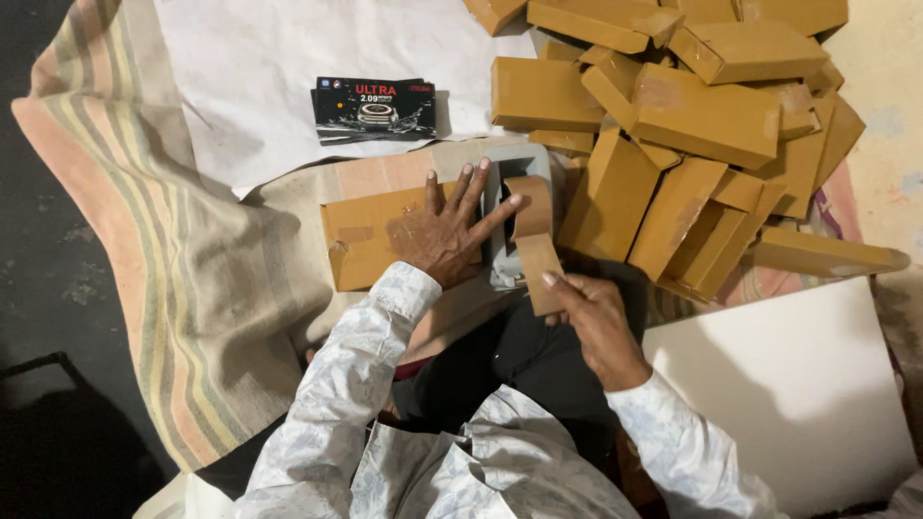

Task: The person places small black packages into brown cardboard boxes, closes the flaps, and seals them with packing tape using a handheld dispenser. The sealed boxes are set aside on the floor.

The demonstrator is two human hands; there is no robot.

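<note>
Pinching the brown tape strip (538, 274), right hand (598, 322) fingers closed; strip runs toward 12 o'clock to the dispenser (514, 216). Left hand (447, 231) splayed flat on the carton (370, 238), at 9 o'clock.

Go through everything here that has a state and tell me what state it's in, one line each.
Box: closed, lying flat under the left hand.
Tape: strip pulled out from the dispenser, pinched by the right hand.
Box pile: closed, heaped loosely.
Black packs: stacked flat on white paper.
</note>
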